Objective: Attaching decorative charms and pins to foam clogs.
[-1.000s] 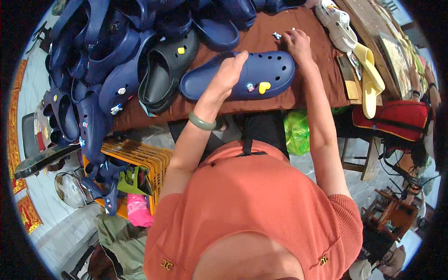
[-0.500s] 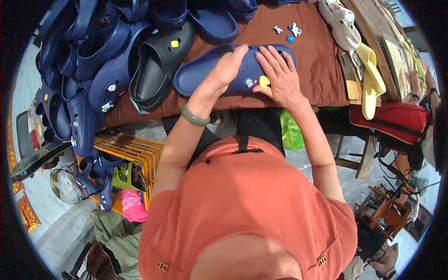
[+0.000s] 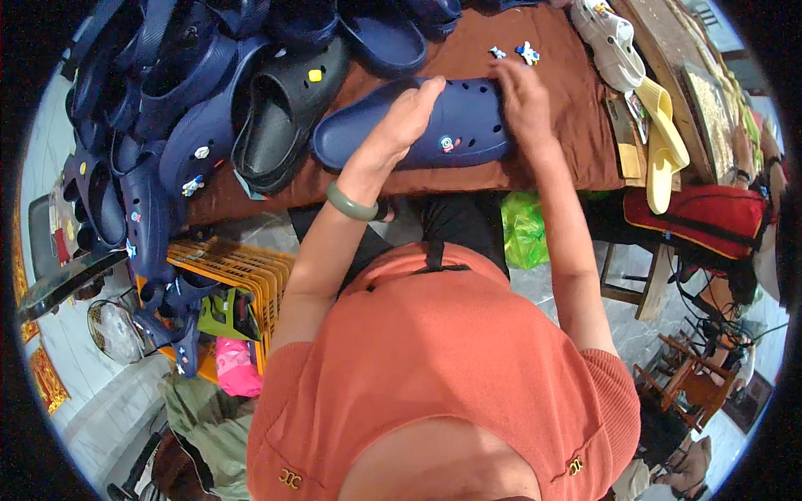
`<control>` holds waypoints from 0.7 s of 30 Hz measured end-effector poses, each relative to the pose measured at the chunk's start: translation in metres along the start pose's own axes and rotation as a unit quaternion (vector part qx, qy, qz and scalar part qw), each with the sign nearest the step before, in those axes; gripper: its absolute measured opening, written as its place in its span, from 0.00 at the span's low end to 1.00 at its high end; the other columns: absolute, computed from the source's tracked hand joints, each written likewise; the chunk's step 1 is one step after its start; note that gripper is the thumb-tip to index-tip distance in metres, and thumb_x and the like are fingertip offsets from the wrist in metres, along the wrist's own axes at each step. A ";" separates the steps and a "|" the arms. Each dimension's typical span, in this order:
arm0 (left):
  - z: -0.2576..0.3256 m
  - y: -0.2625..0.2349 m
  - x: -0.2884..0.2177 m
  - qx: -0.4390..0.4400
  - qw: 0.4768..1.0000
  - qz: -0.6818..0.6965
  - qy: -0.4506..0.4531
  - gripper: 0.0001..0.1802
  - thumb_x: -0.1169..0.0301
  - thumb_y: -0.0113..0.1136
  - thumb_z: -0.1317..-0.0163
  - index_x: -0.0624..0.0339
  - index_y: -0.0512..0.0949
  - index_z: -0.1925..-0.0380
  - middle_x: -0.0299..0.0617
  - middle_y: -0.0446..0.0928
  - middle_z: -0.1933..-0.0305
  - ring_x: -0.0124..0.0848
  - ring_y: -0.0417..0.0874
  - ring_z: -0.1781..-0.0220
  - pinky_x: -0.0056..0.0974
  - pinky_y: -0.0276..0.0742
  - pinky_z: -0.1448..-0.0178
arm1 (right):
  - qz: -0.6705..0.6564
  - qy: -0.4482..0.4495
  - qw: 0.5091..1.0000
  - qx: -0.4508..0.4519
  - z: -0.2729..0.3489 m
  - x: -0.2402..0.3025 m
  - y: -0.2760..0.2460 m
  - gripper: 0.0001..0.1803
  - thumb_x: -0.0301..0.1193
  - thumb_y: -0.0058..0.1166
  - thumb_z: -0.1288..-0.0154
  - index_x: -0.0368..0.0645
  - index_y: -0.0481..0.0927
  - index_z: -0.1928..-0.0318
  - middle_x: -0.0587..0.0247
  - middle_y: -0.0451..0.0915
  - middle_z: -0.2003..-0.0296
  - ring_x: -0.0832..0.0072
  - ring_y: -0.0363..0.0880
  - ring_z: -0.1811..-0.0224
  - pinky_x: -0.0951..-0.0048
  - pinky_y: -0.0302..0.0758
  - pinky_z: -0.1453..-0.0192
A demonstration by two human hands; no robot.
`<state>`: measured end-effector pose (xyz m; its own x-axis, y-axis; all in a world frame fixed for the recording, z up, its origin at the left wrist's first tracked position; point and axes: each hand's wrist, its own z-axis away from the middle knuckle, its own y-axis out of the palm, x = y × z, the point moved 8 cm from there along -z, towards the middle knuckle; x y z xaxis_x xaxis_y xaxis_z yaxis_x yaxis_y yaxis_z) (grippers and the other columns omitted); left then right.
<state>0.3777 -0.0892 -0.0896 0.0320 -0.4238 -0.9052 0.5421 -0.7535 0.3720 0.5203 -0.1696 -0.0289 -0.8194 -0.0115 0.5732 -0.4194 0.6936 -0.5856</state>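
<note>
A person in an orange top leans over a table covered with a brown cloth point(image 3: 576, 134). A navy blue clog point(image 3: 459, 125) lies on its side on the cloth, just in front of the person. The left hand point(image 3: 401, 121) rests flat on the clog's middle, fingers stretched forward and pressing it down. A green bangle point(image 3: 351, 204) circles that wrist. The right hand point(image 3: 522, 100) lies over the clog's right end, its fingers curled onto the shoe; whether they pinch anything cannot be seen. A small round charm point(image 3: 449, 144) is fixed to the clog's side, between the two hands.

Just beyond the right hand, two loose charms point(image 3: 514, 53) lie on the cloth. To the left, a black clog point(image 3: 284, 113) with a yellow charm sits beside the blue one, and behind it a large pile of navy clogs point(image 3: 150, 108) crowds the table's left half and spills over its edge. At the far right lie white clogs point(image 3: 610, 33) and a yellow clog point(image 3: 664, 142). Below the table stand an orange crate point(image 3: 238, 271), a green bag point(image 3: 522, 230) and a red bag point(image 3: 697, 221).
</note>
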 end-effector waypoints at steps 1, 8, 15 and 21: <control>0.000 -0.001 0.000 -0.003 1.000 0.001 0.001 0.25 0.55 0.42 0.30 0.68 0.78 0.64 0.45 0.81 0.69 0.30 0.82 0.74 0.33 0.80 0.68 | -0.008 0.028 0.999 -0.028 -0.008 -0.014 -0.006 0.09 0.31 0.49 0.34 0.41 0.80 0.59 0.51 0.80 0.63 0.58 0.78 0.58 0.62 0.73 0.56; 0.004 0.017 -0.009 0.008 1.000 0.010 -0.027 0.25 0.56 0.41 0.31 0.69 0.78 0.69 0.44 0.81 0.70 0.29 0.80 0.73 0.32 0.77 0.67 | 0.399 -0.091 0.905 0.112 -0.022 -0.072 0.001 0.22 0.44 0.51 0.36 0.43 0.76 0.48 0.45 0.73 0.48 0.53 0.69 0.43 0.58 0.65 0.40; 0.011 0.006 -0.019 -0.021 0.998 -0.030 0.048 0.22 0.57 0.43 0.30 0.66 0.76 0.54 0.41 0.79 0.57 0.27 0.80 0.55 0.34 0.74 0.48 | 0.136 -0.221 0.945 0.201 0.027 0.090 0.031 0.55 0.64 0.56 0.56 0.35 0.60 0.37 0.45 0.63 0.40 0.53 0.60 0.35 0.52 0.53 0.31; 0.011 0.007 -0.016 -0.010 0.999 -0.019 0.046 0.21 0.59 0.45 0.30 0.64 0.75 0.50 0.41 0.77 0.53 0.27 0.78 0.51 0.33 0.73 0.47 | 0.181 -0.210 0.945 0.175 0.035 0.078 0.038 0.48 0.62 0.50 0.47 0.35 0.60 0.37 0.47 0.66 0.42 0.55 0.63 0.37 0.55 0.57 0.33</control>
<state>0.3720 -0.0931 -0.0703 0.0872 -0.3468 -0.9339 0.5607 -0.7578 0.3338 0.4269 -0.1691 -0.0267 -0.9861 -0.1535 0.0639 -0.1245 0.4274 -0.8954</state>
